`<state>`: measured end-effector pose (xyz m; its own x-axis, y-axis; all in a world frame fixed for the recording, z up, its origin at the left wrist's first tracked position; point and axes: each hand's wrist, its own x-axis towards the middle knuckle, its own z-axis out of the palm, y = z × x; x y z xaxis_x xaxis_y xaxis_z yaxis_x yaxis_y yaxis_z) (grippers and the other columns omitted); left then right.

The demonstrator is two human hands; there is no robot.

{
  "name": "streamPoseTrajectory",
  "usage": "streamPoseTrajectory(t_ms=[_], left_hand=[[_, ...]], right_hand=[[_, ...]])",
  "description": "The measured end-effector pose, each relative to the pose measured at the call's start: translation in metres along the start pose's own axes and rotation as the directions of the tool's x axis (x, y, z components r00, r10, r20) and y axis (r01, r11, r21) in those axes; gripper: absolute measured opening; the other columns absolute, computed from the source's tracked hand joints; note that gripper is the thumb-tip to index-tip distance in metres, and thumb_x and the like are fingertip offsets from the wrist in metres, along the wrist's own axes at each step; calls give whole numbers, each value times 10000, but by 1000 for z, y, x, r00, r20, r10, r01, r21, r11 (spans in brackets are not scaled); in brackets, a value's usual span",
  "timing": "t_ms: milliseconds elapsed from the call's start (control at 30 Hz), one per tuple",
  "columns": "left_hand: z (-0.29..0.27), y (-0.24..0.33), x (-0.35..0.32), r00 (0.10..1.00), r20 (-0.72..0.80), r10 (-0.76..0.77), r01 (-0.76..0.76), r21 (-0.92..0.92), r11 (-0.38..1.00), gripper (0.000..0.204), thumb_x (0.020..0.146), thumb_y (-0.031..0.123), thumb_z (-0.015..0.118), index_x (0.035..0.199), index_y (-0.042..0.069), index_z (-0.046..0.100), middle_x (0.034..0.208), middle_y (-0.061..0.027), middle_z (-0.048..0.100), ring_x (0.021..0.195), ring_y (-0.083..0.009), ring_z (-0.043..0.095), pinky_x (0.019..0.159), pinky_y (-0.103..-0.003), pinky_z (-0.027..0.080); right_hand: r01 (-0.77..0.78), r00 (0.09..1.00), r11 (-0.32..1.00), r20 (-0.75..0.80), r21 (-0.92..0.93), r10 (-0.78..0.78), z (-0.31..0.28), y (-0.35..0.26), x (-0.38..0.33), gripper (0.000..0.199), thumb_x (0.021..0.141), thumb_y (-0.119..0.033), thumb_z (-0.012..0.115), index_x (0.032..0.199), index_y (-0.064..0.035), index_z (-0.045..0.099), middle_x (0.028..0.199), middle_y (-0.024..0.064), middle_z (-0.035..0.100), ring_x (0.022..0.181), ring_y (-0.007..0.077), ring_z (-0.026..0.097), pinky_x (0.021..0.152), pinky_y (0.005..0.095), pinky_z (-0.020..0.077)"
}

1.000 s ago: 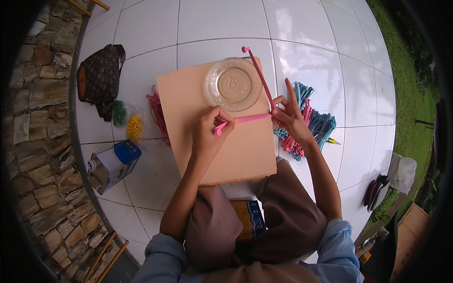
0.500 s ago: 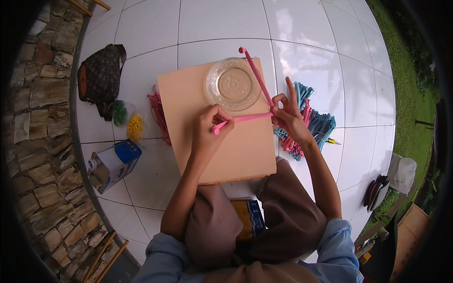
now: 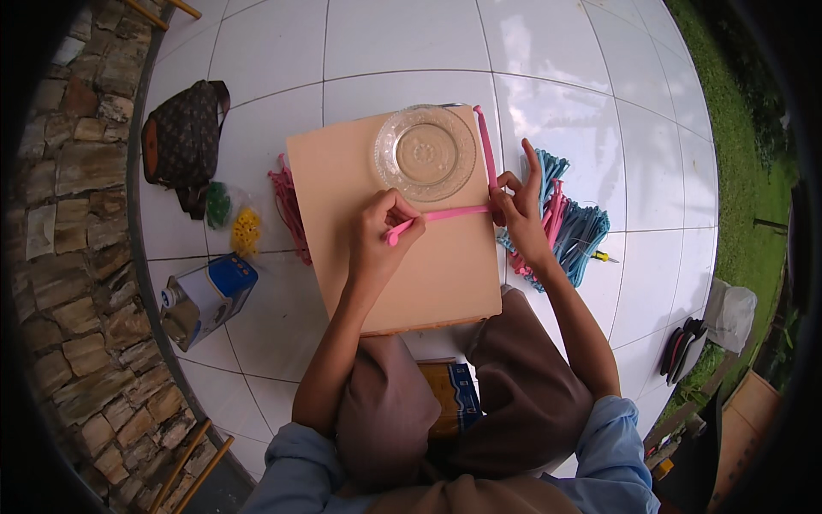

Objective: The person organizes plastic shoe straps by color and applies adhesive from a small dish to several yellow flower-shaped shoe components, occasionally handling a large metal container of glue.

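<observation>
Pink strip [image 3: 458,212], thin and flexible, bent at a corner over the right edge of a tan board [image 3: 402,274]. Left hand [image 3: 381,236] pinching its near-left end; right hand [image 3: 518,210] pinching the bend, index finger raised. Likely light, soft, springy; best held close to the fold. Clear glass dish [image 3: 425,152], round, patterned, probably fragile, resting at the board's far edge. Blue and pink strips [image 3: 574,227] heaped right, on glossy white tiles [image 3: 402,43].

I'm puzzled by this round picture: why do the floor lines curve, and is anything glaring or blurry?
Head view: fisheye lens bends the white tile floor joints toward a black rim; soft daylight, pale sheen on tiles; glass plate, pink strip and both hands sharp.
</observation>
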<state>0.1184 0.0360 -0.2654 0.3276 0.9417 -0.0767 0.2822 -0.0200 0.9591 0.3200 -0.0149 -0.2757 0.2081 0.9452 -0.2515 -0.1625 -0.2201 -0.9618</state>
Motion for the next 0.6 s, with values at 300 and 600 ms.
streamPoseTrajectory(t_ms=[300, 600], left_hand=[[2, -1, -1, 997, 1, 73, -73, 68, 995, 149, 696, -75, 641, 691, -5, 510, 643, -19, 526, 579, -52, 510, 531, -195, 430], [3, -4, -1, 996, 59, 72, -77, 74, 994, 126, 689, -74, 621, 737, 18, 551, 649, -53, 492, 577, -133, 552, 527, -247, 445]], right_hand=[[-15, 999, 1000, 34, 23, 14, -5, -2, 0, 706, 914, -18, 446, 1416, -209, -11, 836, 37, 466, 573, 64, 416, 485, 202, 358], [-27, 997, 1000, 67, -17, 28, -8, 0, 2, 693, 915, -18, 443, 1414, -188, -6, 837, 44, 466, 583, 68, 419, 495, 206, 366]])
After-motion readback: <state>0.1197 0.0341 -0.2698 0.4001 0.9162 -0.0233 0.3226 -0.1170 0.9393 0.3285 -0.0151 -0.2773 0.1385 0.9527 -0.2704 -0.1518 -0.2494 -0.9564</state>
